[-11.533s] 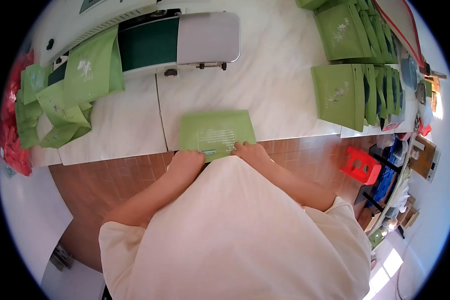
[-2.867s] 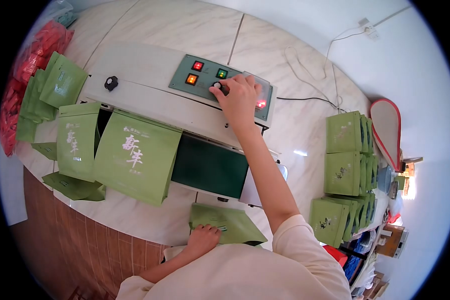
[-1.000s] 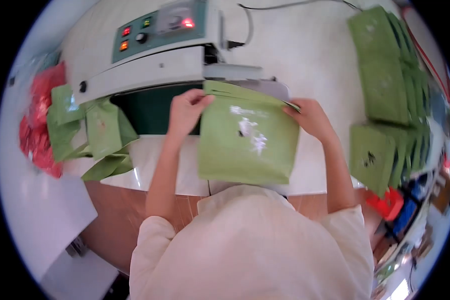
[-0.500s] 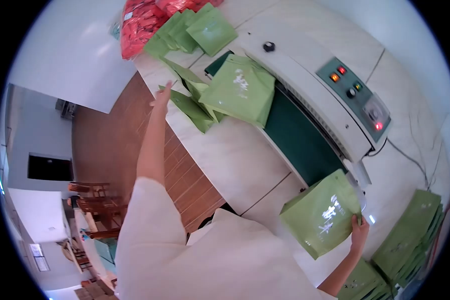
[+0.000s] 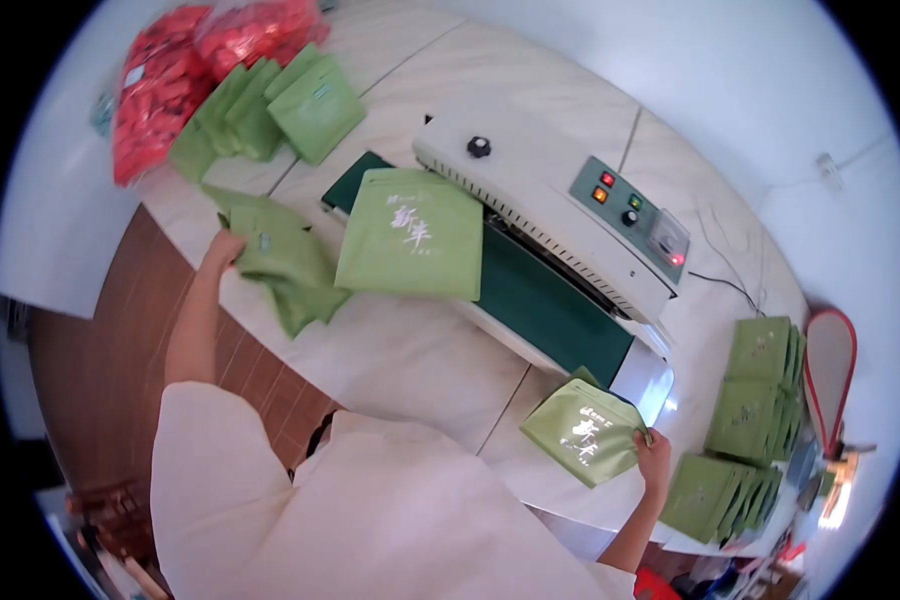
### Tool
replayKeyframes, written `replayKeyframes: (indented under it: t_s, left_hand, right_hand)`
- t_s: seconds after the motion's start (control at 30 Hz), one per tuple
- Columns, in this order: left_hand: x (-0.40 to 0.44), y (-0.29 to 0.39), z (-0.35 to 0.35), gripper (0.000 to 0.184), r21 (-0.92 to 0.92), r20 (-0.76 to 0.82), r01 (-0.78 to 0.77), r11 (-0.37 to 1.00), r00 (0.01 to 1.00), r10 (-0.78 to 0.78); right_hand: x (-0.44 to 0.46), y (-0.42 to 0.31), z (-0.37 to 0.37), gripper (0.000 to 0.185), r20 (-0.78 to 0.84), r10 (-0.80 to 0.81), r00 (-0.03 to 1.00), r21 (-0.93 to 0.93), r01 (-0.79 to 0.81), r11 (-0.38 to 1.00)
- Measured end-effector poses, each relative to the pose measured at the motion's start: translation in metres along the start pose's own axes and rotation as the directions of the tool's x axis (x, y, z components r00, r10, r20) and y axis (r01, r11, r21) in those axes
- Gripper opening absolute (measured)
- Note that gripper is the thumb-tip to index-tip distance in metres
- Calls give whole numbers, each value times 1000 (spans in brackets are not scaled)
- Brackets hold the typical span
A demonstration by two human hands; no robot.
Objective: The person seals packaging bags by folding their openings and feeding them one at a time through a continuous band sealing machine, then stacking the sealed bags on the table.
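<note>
My right hand [image 5: 654, 462] pinches the right edge of a green pouch [image 5: 580, 440] with white lettering, held tilted by the near end of a sealing machine [image 5: 560, 180]. At the table's left edge, my left hand [image 5: 226, 250] has its fingers closed on the edge of a crumpled green pouch [image 5: 282, 250]. Between them, another green pouch [image 5: 410, 250] lies flat on the machine's dark green belt [image 5: 550, 310], its top edge close to the sealing head.
Filled green pouches [image 5: 315, 105] stand at the back left beside clear bags of red packets [image 5: 160, 95]. More green pouches [image 5: 755, 400] stand in rows at the right, near a red-rimmed paddle-like thing [image 5: 830, 365]. A power cord [image 5: 725, 283] trails behind the machine.
My left hand, spread beside the pouches before, now grips one at its edge. The pouch on the belt lies flatter. The view has turned right, and my right hand still holds its pouch.
</note>
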State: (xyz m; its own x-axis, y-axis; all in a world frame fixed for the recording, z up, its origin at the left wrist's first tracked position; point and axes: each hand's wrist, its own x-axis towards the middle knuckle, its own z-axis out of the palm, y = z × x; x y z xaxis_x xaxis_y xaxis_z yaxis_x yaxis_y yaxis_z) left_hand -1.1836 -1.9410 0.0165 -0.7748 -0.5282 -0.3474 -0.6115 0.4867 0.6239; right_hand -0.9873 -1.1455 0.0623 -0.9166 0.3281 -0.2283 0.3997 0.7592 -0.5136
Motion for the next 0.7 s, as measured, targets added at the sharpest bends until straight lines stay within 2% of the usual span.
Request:
replayKeyframes:
  t_s: [0.03, 0.07, 0.1, 0.13, 0.17, 0.23, 0.37, 0.47, 0.53, 0.57, 0.63, 0.7]
  left_hand:
    - [17, -6, -18, 39, 176, -16, -66, 982, 997, 70]
    - [39, -10, -28, 39, 179, -10, -82, 980, 996, 85]
    - [60, -22, -35, 39, 348, -40, -121, 930, 989, 144]
    - [62, -26, -45, 40, 507, -70, -128, 852, 979, 189]
    - [64, -34, -57, 40, 504, -97, -99, 858, 981, 170]
    - [42, -17, -80, 38, 589, -189, -3, 808, 972, 142]
    - [15, -10, -151, 36, 595, -268, 78, 800, 958, 105]
    - [14, -22, -216, 39, 589, -343, 96, 802, 929, 140]
    - [18, -32, -254, 41, 601, -353, 26, 799, 905, 237]
    - [16, -31, -264, 41, 602, -353, 26, 798, 905, 236]
    - [-2, -16, -275, 40, 493, -315, 38, 869, 939, 138]
    - [1, -35, -277, 39, 460, -325, 39, 887, 937, 127]
  right_hand:
    - [-6, -5, 2, 25, -14, 3, 1000, -7, -3, 1000]
    - [-10, -11, 6, 25, -21, -3, 1000, -18, 3, 1000]
    - [-16, -13, 9, 25, -24, -4, 1000, -15, 4, 1000]
    - [-23, -12, 9, 24, -39, -47, 998, -109, 43, 993]
    - [-24, -14, 12, 24, -47, -108, 993, -201, 97, 975]
    - [-34, -29, 8, 23, 41, 18, 999, -162, -12, 987]
    - [-38, -31, 9, 21, 21, -23, 1000, -140, 26, 990]
    - [-38, -39, 12, 20, 22, -1, 1000, -136, 4, 991]
    - [-36, -42, 14, 23, 20, -32, 999, -182, 35, 983]
    - [-35, -44, 14, 22, 38, -26, 999, -196, 33, 980]
    - [-35, -49, 16, 22, 41, -20, 999, -198, 28, 980]
    - [-34, -50, 13, 23, 48, -20, 999, -214, 30, 976]
